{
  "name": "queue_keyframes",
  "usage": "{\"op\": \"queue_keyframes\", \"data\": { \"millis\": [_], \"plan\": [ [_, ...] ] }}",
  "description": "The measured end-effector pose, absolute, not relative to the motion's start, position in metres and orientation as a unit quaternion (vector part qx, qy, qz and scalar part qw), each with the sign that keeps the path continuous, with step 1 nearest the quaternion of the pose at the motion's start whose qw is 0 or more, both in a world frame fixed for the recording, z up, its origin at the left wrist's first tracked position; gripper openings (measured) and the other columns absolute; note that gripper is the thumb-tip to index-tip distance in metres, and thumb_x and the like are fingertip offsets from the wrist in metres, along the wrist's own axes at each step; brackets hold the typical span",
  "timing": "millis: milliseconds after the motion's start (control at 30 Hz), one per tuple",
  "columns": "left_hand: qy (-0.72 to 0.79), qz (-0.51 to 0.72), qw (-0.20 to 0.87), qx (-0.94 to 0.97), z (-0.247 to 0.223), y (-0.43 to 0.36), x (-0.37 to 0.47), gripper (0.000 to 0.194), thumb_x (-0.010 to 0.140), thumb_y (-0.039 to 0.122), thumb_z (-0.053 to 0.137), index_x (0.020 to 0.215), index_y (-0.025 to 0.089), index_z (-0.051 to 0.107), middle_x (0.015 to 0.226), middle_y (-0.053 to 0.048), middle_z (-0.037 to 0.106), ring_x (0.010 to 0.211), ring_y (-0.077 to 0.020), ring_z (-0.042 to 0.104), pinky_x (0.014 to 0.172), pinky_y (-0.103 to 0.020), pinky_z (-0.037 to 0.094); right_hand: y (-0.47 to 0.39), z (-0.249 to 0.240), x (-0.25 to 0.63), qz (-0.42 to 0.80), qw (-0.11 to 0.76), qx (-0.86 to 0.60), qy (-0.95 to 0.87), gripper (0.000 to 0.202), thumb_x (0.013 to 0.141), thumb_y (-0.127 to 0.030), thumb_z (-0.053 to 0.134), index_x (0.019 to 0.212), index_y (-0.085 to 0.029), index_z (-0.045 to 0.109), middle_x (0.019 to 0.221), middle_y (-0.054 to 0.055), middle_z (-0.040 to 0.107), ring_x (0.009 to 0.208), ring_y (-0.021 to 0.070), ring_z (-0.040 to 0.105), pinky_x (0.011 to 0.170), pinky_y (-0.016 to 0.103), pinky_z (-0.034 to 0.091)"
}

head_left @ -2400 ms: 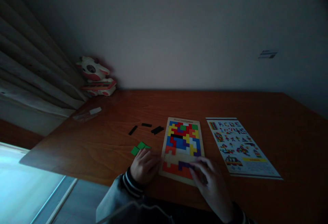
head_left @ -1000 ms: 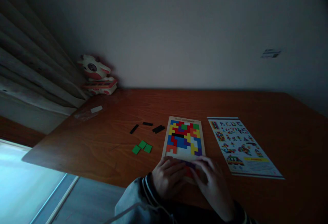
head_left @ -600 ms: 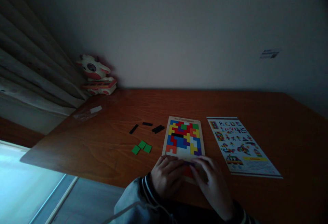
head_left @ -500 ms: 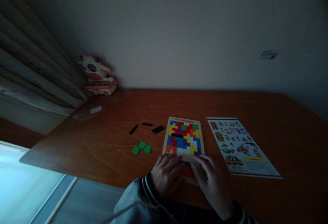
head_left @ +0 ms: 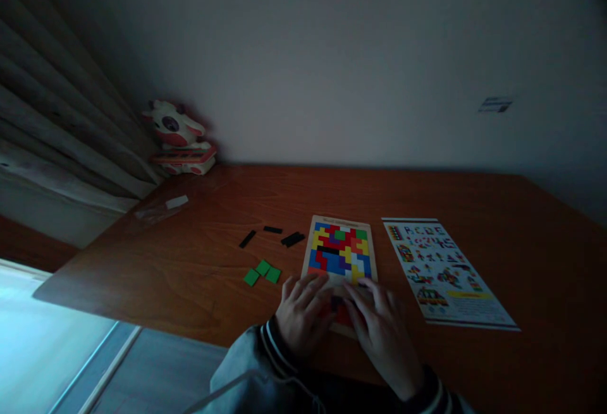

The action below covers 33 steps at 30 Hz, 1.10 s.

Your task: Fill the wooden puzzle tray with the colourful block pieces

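A wooden block-puzzle board lies on the table, filled with colourful angular pieces. Over its lower part rests my left hand, fingers stretched and slightly apart, with the tips on the board. From the other side my right hand reaches in, its fingers apart and touching the pieces near the lower middle. Both hands cover much of the board's lower rows; a dark piece and some red show between them. I see no piece gripped in either hand. Left of the board lie green square pieces and black bar pieces.
A printed pattern sheet lies right of the board. On the table's left are a clear plastic bag with a white label and a cow-shaped toy keyboard. Behind stands a wall; a curtain hangs at the left.
My right hand has shifted slightly left and its fingertips have come closer to the left hand's. My left fingers have moved a little up the board. The loose pieces stay put.
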<state>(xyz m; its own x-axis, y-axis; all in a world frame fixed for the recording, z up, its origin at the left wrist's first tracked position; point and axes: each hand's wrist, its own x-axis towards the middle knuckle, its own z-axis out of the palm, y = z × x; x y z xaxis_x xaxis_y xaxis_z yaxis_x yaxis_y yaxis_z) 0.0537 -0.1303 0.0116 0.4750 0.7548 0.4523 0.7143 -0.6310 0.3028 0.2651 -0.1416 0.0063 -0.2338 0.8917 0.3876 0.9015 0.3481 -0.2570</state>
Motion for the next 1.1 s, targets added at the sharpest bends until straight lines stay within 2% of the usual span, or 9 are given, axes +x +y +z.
{"op": "queue_keyframes", "data": {
  "millis": [133, 267, 533, 667, 967, 1100],
  "plan": [
    [0.468, 0.315, 0.027, 0.825, 0.015, -0.125, 0.031, 0.031, 0.095, 0.026, 0.052, 0.125, 0.02, 0.061, 0.124, -0.01, 0.066, 0.114, -0.0263, 0.058, 0.095, -0.043, 0.047, -0.13, 0.017, 0.258, -0.005, 0.243, -0.569, -0.786, 0.027, 0.098, -0.034, 0.047, 0.112, -0.028, 0.069, 0.115, 0.009, 0.063, 0.097, 0.0272, 0.058, 0.083, 0.046, 0.045],
    [0.482, 0.312, 0.04, 0.817, 0.013, -0.122, 0.016, 0.031, 0.094, 0.024, 0.054, 0.123, 0.019, 0.062, 0.12, -0.01, 0.068, 0.108, -0.0251, 0.061, 0.091, -0.042, 0.051, -0.116, 0.024, 0.251, 0.002, 0.244, -0.575, -0.781, 0.02, 0.096, -0.032, 0.052, 0.103, -0.025, 0.07, 0.108, 0.009, 0.063, 0.096, 0.0272, 0.058, 0.083, 0.046, 0.045],
    [0.438, 0.251, 0.018, 0.863, 0.017, -0.121, 0.022, 0.036, 0.097, 0.025, 0.049, 0.131, 0.02, 0.058, 0.132, -0.011, 0.063, 0.121, -0.0275, 0.056, 0.098, -0.047, 0.048, -0.106, 0.022, 0.246, 0.011, 0.248, -0.572, -0.782, 0.021, 0.097, -0.036, 0.052, 0.088, -0.026, 0.069, 0.096, 0.006, 0.064, 0.089, 0.0254, 0.059, 0.076, 0.043, 0.041],
    [0.424, 0.243, 0.014, 0.872, 0.02, -0.12, 0.024, 0.036, 0.098, 0.023, 0.047, 0.133, 0.02, 0.056, 0.134, -0.009, 0.062, 0.126, -0.0273, 0.053, 0.105, -0.049, 0.043, -0.103, 0.021, 0.246, 0.024, 0.247, -0.559, -0.791, 0.02, 0.097, -0.034, 0.052, 0.087, -0.024, 0.066, 0.094, 0.005, 0.064, 0.088, 0.0243, 0.06, 0.078, 0.041, 0.04],
    [0.438, 0.251, 0.026, 0.863, 0.019, -0.12, 0.024, 0.037, 0.097, 0.019, 0.043, 0.131, 0.02, 0.058, 0.135, -0.01, 0.06, 0.125, -0.0263, 0.052, 0.103, -0.047, 0.046, -0.104, 0.022, 0.243, 0.064, 0.269, -0.55, -0.788, 0.02, 0.098, -0.034, 0.051, 0.084, -0.024, 0.062, 0.086, 0.002, 0.068, 0.081, 0.0217, 0.064, 0.074, 0.038, 0.041],
    [0.444, 0.245, 0.036, 0.861, 0.017, -0.119, 0.024, 0.041, 0.098, 0.018, 0.041, 0.137, 0.021, 0.053, 0.137, -0.01, 0.058, 0.128, -0.0261, 0.05, 0.105, -0.048, 0.044, -0.108, 0.025, 0.237, 0.121, 0.319, -0.536, -0.772, 0.02, 0.1, -0.034, 0.046, 0.108, -0.025, 0.062, 0.09, 0.003, 0.072, 0.079, 0.0191, 0.067, 0.074, 0.035, 0.048]
  ]
}}
